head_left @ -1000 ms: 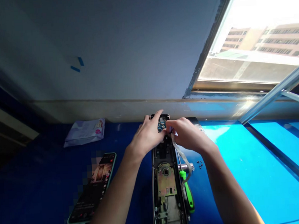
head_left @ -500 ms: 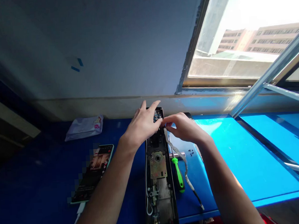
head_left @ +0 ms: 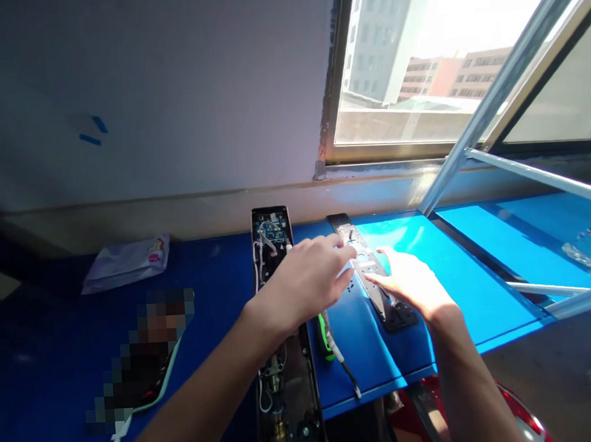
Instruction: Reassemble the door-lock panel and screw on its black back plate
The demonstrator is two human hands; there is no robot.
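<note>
A long black door lock housing lies open on the blue table, its circuit board and wires showing at the far end. My left hand reaches across it, fingers loosely bent and apart, hiding its middle. To the right lies a long dark mounting plate with holes. The left fingertips are over the plate's left edge; whether they touch it I cannot tell. My right hand is at the plate's right side, thumb and fingers spread, with nothing in it.
A green-handled screwdriver and a white-wrapped cable lie between housing and plate, near small dark screws. At left are a phone on a white cable and a plastic packet. A metal frame stands at right.
Both hands have left the far end of the housing and moved right to the mounting plate. My right hand has opened from its pinch. The view has turned right.
</note>
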